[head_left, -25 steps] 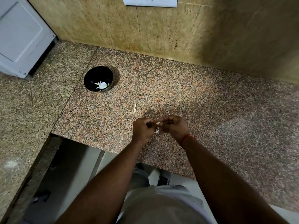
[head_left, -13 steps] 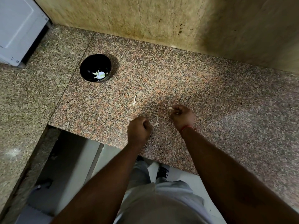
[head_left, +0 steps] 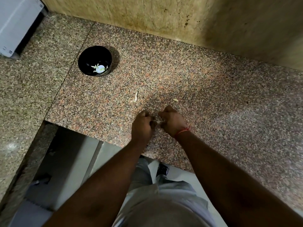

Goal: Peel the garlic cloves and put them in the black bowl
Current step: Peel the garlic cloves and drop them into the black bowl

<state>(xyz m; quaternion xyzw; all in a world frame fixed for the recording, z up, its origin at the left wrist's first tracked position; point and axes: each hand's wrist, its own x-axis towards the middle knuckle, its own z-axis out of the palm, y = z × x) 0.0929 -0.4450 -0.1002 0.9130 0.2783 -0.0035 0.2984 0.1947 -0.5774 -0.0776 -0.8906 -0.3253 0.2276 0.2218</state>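
Observation:
The black bowl (head_left: 86,59) stands on the granite counter at the left and holds a peeled white garlic clove (head_left: 100,68) with a few pale scraps. My left hand (head_left: 142,126) and my right hand (head_left: 172,122) are curled close together just above the counter near its front edge. Their fingertips meet on a small pale garlic clove (head_left: 158,120), which the fingers mostly hide. A red thread circles my right wrist.
Two scraps of garlic skin lie on the counter beyond my hands, a long one (head_left: 136,96) and a short one (head_left: 175,100). A white appliance (head_left: 14,25) stands at the far left. A tiled wall (head_left: 164,15) backs the counter, and the counter's cut-out edge (head_left: 91,133) lies left of my arms.
Half a second ago my hands were apart, the right one by the short skin scrap on the counter. They have come back together on the clove.

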